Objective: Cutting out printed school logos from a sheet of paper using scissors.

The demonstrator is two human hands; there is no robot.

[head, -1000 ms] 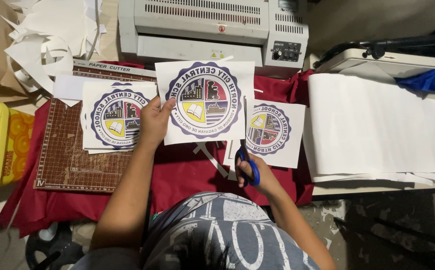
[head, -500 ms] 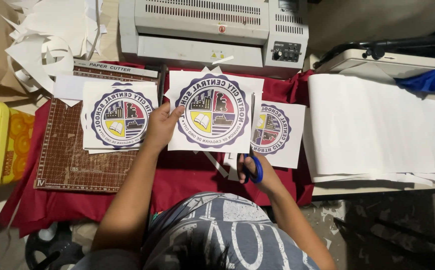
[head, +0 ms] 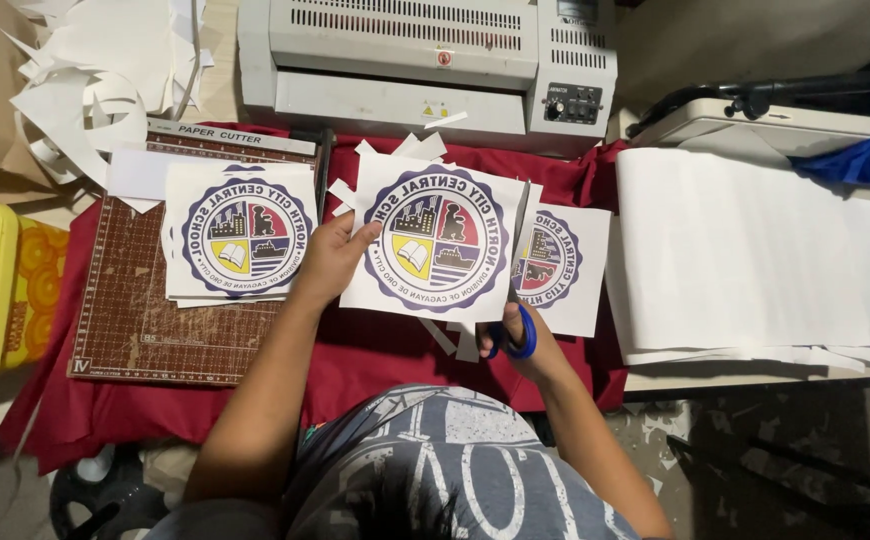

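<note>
Since the earlier frame, the printed seal sheet had been turned and drawn nearer. It was pinched at its left edge by the left hand, kept raised so the blades could work its right margin. The right hand was closed through the blue-handled scissors. A finished stack lay on the paper cutter. The table was covered by a red cloth; a laminator stood behind.
</note>
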